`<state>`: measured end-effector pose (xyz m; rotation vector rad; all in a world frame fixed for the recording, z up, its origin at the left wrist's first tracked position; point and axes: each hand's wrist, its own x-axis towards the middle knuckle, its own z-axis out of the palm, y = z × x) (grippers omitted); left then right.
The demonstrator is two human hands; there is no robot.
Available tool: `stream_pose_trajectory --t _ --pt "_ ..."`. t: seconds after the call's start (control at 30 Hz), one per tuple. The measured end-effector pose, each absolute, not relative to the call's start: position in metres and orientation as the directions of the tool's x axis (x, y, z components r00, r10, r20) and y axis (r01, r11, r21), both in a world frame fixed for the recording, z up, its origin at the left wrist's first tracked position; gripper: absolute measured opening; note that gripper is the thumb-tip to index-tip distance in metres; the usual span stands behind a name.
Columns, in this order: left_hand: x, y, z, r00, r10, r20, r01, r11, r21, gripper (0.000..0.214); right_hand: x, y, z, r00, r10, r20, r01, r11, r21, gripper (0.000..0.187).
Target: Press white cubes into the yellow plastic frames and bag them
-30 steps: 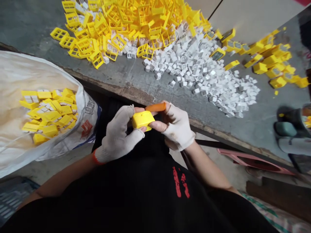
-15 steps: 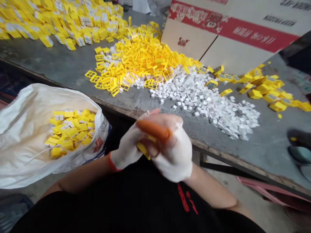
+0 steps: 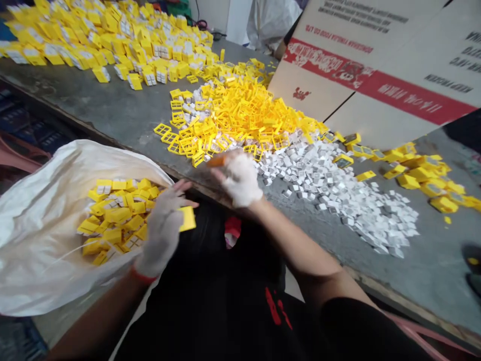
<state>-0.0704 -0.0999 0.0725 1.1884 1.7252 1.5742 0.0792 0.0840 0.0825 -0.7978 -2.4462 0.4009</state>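
My left hand [image 3: 163, 225], in a white glove with bare fingertips and a red cuff, is beside the mouth of a white woven sack [image 3: 71, 165]. It holds a yellow plastic block [image 3: 188, 218], whose flat face sticks out to the right. Many similar yellow blocks with white parts [image 3: 116, 215] lie in the sack. My right hand [image 3: 240, 176], also gloved, is over the table's front edge, by the yellow window-like frames [image 3: 240, 105]. An orange handle [image 3: 217, 161] is in its grip; the tool's working end cannot be made out.
Small white square pieces [image 3: 330, 175] spread over the grey table [image 3: 124, 110] beside the frames. Assembled yellow and white blocks [image 3: 112, 35] are heaped at the far left, and more yellow blocks [image 3: 424, 173] lie at right. A large printed carton [image 3: 376, 70] stands behind.
My hands have moved apart. The left went left to the sack with the yellow block; the right moved up to the frames with the orange handle. The view has also shifted.
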Motion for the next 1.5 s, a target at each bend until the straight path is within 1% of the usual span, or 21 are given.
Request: stream_pose_trajectory --t 0.03,0.07,0.1,0.13,0.2,0.23,0.3,0.47,0.57,0.67,0.77,0.83,0.93,1.03,1.1,1.17,1.2,1.27,1.37,1.43,1.5 --pt "-0.090 -0.110 0.071 -0.542 0.797 0.266 0.375 -0.054 0.926 0.017 0.072 0.109 0.081 -0.632 0.712 0.306 0.604 0.700 -0.380 0.025" --pt "-0.109 -0.122 0.070 -0.585 0.771 0.254 0.448 0.045 0.893 0.021 0.064 0.131 0.078 -0.598 0.763 0.245 0.695 0.646 -0.316 0.025" --pt "-0.126 -0.133 0.069 -0.624 0.757 0.192 0.481 0.179 0.858 0.036 0.058 0.150 0.075 -0.578 0.790 0.203 0.748 0.613 -0.255 0.026" --pt "-0.141 -0.144 0.067 -0.654 0.740 0.158 0.526 0.295 0.798 0.044 0.052 0.165 0.073 -0.580 0.796 0.174 0.770 0.606 -0.202 0.027" --pt "-0.159 -0.159 0.064 -0.648 0.736 0.198 0.625 0.365 0.690 0.042 0.043 0.184 0.068 -0.615 0.772 0.157 0.762 0.634 -0.131 0.031" --pt "-0.163 -0.162 0.063 -0.632 0.742 0.221 0.656 0.361 0.663 0.039 0.039 0.188 0.067 -0.629 0.762 0.155 0.755 0.646 -0.110 0.032" --pt "-0.158 -0.161 0.059 -0.593 0.756 0.277 0.686 0.293 0.666 0.038 0.035 0.190 0.066 -0.635 0.757 0.154 0.756 0.650 -0.080 0.033" --pt "-0.111 -0.133 0.052 -0.527 0.783 0.331 0.594 0.061 0.802 0.038 0.032 0.189 0.070 -0.643 0.754 0.136 0.754 0.654 -0.058 0.033" --pt "-0.083 -0.113 0.052 -0.528 0.812 0.248 0.412 -0.010 0.911 0.033 0.042 0.186 0.076 -0.607 0.785 0.122 0.778 0.619 -0.113 0.030" --pt "-0.062 -0.092 0.054 -0.508 0.861 -0.008 0.042 0.033 0.999 0.029 0.065 0.175 0.083 -0.557 0.816 0.151 0.789 0.577 -0.211 0.024" --pt "-0.045 -0.068 0.057 -0.374 0.887 -0.271 -0.310 0.155 0.938 0.032 0.096 0.156 0.085 -0.557 0.816 0.153 0.761 0.576 -0.300 0.020" --pt "-0.033 -0.051 0.056 -0.290 0.883 -0.369 -0.440 0.219 0.871 0.039 0.117 0.144 0.080 -0.553 0.825 0.116 0.754 0.555 -0.352 0.018" --pt "-0.014 -0.030 0.050 -0.257 0.886 -0.385 -0.478 0.229 0.848 0.049 0.144 0.134 0.067 -0.507 0.857 0.087 0.763 0.494 -0.418 0.014" --pt "-0.001 -0.016 0.047 -0.268 0.917 -0.296 -0.373 0.184 0.909 0.047 0.171 0.128 0.055 -0.408 0.907 0.103 0.764 0.401 -0.506 0.010" --pt "0.004 -0.013 0.049 -0.272 0.931 -0.244 -0.295 0.161 0.942 0.045 0.189 0.118 0.052 -0.358 0.925 0.127 0.713 0.358 -0.603 0.008" --pt "0.006 -0.016 0.051 -0.249 0.937 -0.243 -0.260 0.177 0.949 0.044 0.205 0.100 0.054 -0.373 0.914 0.159 0.610 0.370 -0.701 0.005" --pt "0.007 -0.020 0.052 -0.201 0.941 -0.271 -0.272 0.212 0.939 0.045 0.212 0.088 0.056 -0.413 0.895 0.170 0.550 0.394 -0.737 0.004" --pt "0.010 -0.031 0.050 -0.005 0.932 -0.363 -0.346 0.339 0.875 0.051 0.221 0.059 0.059 -0.531 0.828 0.181 0.449 0.456 -0.768 0.011" --pt "0.018 -0.051 0.041 0.318 0.862 -0.396 -0.447 0.504 0.739 0.057 0.228 0.017 0.057 -0.643 0.744 0.182 0.401 0.529 -0.748 0.019" --pt "0.023 -0.062 0.035 0.410 0.833 -0.370 -0.472 0.542 0.695 0.059 0.237 0.004 0.051 -0.677 0.710 0.194 0.376 0.560 -0.739 0.022" --pt "0.027 -0.069 0.033 0.396 0.829 -0.396 -0.488 0.555 0.674 0.064 0.254 0.007 0.045 -0.669 0.710 0.220 0.370 0.575 -0.729 0.023"
